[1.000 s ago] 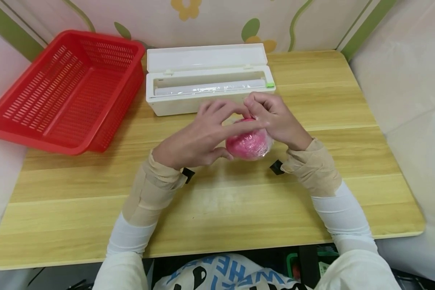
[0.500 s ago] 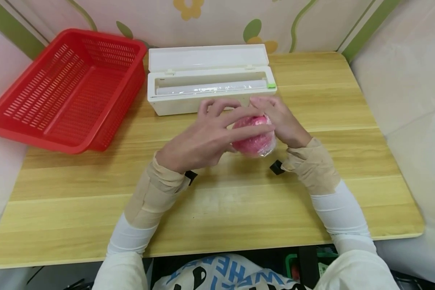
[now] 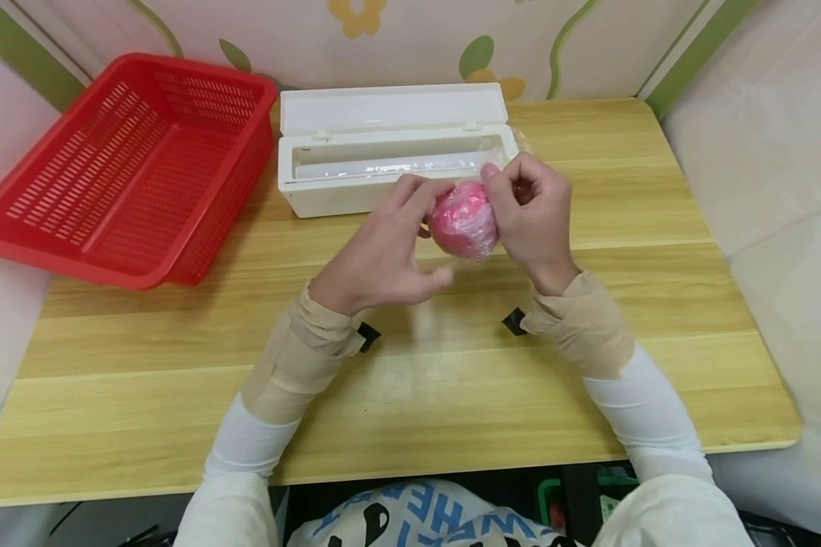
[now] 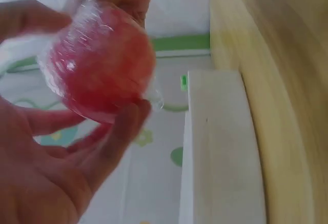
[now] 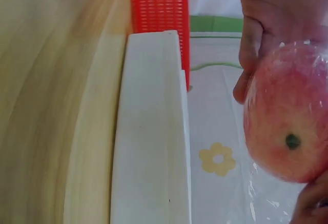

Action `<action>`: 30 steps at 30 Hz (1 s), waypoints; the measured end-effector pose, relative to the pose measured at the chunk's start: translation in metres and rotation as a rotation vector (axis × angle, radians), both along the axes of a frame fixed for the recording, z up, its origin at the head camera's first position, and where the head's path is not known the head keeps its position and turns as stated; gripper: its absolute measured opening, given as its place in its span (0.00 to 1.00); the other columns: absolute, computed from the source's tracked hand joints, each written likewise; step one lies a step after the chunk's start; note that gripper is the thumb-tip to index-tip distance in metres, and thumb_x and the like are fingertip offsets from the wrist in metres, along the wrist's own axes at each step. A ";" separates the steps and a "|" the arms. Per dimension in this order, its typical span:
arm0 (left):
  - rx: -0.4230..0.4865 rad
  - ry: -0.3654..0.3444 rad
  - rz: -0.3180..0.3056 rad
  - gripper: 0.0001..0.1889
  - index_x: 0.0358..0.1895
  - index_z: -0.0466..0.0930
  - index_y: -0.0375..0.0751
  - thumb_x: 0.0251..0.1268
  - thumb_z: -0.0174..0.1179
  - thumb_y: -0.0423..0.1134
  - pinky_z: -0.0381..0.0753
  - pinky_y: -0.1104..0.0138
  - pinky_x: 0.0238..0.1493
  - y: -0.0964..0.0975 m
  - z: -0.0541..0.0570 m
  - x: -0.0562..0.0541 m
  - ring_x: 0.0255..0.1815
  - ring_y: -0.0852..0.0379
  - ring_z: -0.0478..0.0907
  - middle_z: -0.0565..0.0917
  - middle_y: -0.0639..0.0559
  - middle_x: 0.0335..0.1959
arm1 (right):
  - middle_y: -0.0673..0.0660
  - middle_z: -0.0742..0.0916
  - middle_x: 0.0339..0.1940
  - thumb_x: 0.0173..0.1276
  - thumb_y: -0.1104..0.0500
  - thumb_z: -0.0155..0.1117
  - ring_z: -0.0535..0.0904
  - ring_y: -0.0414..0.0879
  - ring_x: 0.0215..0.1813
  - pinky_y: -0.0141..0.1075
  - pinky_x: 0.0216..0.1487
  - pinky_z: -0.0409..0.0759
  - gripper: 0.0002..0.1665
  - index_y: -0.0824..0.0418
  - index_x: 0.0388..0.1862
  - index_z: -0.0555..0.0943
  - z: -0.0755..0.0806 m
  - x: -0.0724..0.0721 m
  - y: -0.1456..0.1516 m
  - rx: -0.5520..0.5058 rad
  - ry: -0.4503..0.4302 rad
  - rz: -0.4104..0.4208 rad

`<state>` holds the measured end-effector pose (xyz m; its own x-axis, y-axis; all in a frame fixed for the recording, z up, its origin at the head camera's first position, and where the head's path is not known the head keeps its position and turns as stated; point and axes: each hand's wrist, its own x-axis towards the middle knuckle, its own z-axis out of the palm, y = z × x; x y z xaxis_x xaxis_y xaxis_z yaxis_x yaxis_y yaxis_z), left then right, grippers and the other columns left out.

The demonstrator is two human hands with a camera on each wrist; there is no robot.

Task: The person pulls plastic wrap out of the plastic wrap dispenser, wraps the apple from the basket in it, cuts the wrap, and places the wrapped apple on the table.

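A pinkish-red apple (image 3: 462,220) in clear cling film is held above the table between both hands. My left hand (image 3: 383,254) holds it from the left, fingers curved against its top and far side; the thumb stands off from it. In the left wrist view, fingertips touch the wrapped apple (image 4: 105,62). My right hand (image 3: 537,216), fingers curled, pinches the film at the apple's upper right. A loose bit of cling film (image 3: 522,141) shows beyond that hand. The apple's dark dimple faces the right wrist camera. The far fingers of the right hand are hidden.
Just behind the hands stands a white cling film box (image 3: 328,199), lid raised, with a film roll (image 3: 397,165) inside. A red slotted basket (image 3: 208,228) is at the back left of the wooden table (image 3: 410,410). A patterned wall covering (image 3: 410,45) rises behind.
The apple has moved up and slightly left and turned. My left fingers have drawn back from over it, thumb spreading away. My right hand has risen, pulling film toward the upper right.
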<state>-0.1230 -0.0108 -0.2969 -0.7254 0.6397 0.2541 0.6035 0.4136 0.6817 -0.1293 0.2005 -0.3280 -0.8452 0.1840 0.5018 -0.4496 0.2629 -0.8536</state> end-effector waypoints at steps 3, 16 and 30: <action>0.073 -0.217 0.051 0.40 0.72 0.66 0.44 0.63 0.73 0.58 0.86 0.63 0.53 0.003 -0.004 0.000 0.57 0.58 0.78 0.72 0.47 0.64 | 0.43 0.75 0.14 0.70 0.54 0.66 0.65 0.36 0.18 0.26 0.18 0.63 0.22 0.62 0.18 0.74 -0.003 0.003 -0.004 0.092 0.083 -0.026; 0.186 -0.513 0.077 0.44 0.79 0.58 0.39 0.67 0.73 0.45 0.86 0.61 0.61 -0.001 -0.014 -0.019 0.57 0.53 0.85 0.84 0.45 0.62 | 0.43 0.72 0.14 0.73 0.60 0.63 0.62 0.31 0.19 0.26 0.22 0.57 0.28 0.71 0.14 0.69 -0.005 0.000 -0.007 0.076 0.251 -0.157; 0.493 -0.641 0.015 0.29 0.77 0.66 0.37 0.75 0.54 0.39 0.80 0.58 0.71 -0.013 -0.015 -0.031 0.67 0.50 0.78 0.76 0.42 0.69 | 0.34 0.78 0.22 0.69 0.28 0.66 0.64 0.34 0.21 0.27 0.22 0.60 0.45 0.67 0.18 0.71 -0.001 0.008 -0.008 0.189 0.141 0.164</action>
<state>-0.1539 -0.0234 -0.3115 -0.8332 0.5517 0.0362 0.0301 -0.0202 0.9993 -0.1215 0.1923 -0.3288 -0.7753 -0.0576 0.6290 -0.6102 0.3254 -0.7224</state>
